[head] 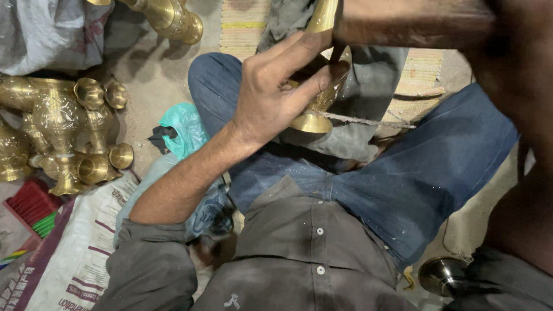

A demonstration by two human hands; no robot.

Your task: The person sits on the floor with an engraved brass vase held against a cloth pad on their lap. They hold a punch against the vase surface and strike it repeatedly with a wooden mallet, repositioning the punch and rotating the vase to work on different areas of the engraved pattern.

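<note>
My left hand grips a golden brass vessel part over my lap, fingers wrapped round its body with its flared base pointing down. A grey cloth lies under it across my blue-jeaned legs. A thin pale rod sticks out rightward from the base. My right forearm crosses the top of the view, heavily blurred. Its hand end reaches the brass stem, and I cannot make out its fingers.
Several brass vessels and cups stand on the floor at left, and another brass piece lies at top. A teal plastic bag, a printed sack, a red brush and a round metal part lie around me.
</note>
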